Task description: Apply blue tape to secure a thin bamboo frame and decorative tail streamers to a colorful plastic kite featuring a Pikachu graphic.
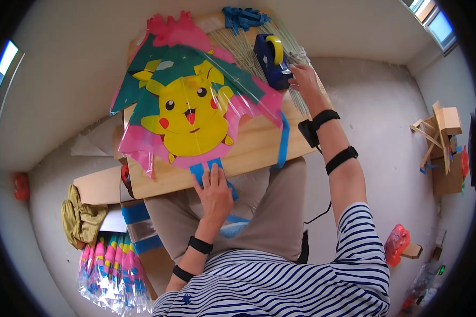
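A plastic kite (195, 113) in pink, dark green and yellow, printed with a cartoon creature, lies spread over the wooden board. My left hand (215, 193) rests at its lower edge, fingers stretched flat over a blue strip (198, 171) that meets the kite there. At the far right of the board, a dark blue tape dispenser (269, 62) holds a yellow roll (275, 50). My right hand (304, 82) is at the dispenser's cutting end, fingers bent together around what looks like the tape's end. The fingertips are partly hidden.
Thin sticks (241, 53) lie bundled around the dispenser, with blue strips (243, 18) behind. Another blue strip (284, 140) hangs over the near edge of the board (248, 145). Folded colourful kites (113, 269) hang at the lower left beside an olive cloth (82, 216).
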`<state>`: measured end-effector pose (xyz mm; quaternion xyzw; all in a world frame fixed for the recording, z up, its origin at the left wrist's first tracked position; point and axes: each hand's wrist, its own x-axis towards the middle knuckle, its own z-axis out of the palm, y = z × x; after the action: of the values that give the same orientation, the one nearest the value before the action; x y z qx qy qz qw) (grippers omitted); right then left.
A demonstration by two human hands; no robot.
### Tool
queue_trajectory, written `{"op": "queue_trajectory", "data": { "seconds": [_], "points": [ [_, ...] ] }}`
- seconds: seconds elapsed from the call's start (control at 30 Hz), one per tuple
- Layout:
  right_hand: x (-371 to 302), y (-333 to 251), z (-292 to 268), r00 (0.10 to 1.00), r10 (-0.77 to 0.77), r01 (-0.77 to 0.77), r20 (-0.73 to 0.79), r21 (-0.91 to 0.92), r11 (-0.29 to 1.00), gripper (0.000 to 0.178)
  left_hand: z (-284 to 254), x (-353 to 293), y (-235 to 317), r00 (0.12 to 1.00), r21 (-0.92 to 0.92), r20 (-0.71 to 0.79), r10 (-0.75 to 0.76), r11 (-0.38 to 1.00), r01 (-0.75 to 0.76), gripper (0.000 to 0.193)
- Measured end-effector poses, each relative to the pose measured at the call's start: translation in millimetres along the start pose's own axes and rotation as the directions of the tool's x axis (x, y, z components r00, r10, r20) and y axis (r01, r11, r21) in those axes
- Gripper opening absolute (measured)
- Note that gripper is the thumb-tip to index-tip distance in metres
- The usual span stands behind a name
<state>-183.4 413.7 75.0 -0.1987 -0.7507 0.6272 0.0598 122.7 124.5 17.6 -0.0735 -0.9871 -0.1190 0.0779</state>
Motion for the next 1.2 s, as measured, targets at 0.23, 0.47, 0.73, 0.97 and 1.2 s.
{"op": "queue_trajectory", "data": {
  "seconds": [0.23,0.47,0.73,0.97,1.2],
  "points": [
    [25.9,-8.7,1.8,0.988,0.152,-0.152,0.013,0.003,0.988,0.032,0.9,0.6,1.9,1.0,-0.005,0.011,0.01,1.0,-0.01,0.072],
    [-3.0,6.1,-10.3,0.987,0.124,-0.149,0.098,0.326,0.933,0.019,-3.9,1.0,3.3,1.0,-0.014,0.016,0.005,1.0,-0.005,0.073],
    [-34.7,59.9,-19.9,0.921,0.25,-0.377,0.298,0.842,0.385,0.013,-4.0,1.2,4.8,1.0,-0.032,0.03,0.002,0.999,-0.001,0.072],
    [-42.8,35.0,-12.3,0.872,0.433,-0.428,0.229,0.786,0.447,0.016,-2.5,-1.1,2.3,0.999,-0.014,0.04,-0.005,1.0,0.006,0.071],
    [-20.4,45.4,1.8,0.932,0.3,-0.346,0.203,0.742,0.573,0.014,2.5,0.0,3.5,1.0,0.004,0.015,0.014,1.0,-0.014,0.074]
  ]
}}
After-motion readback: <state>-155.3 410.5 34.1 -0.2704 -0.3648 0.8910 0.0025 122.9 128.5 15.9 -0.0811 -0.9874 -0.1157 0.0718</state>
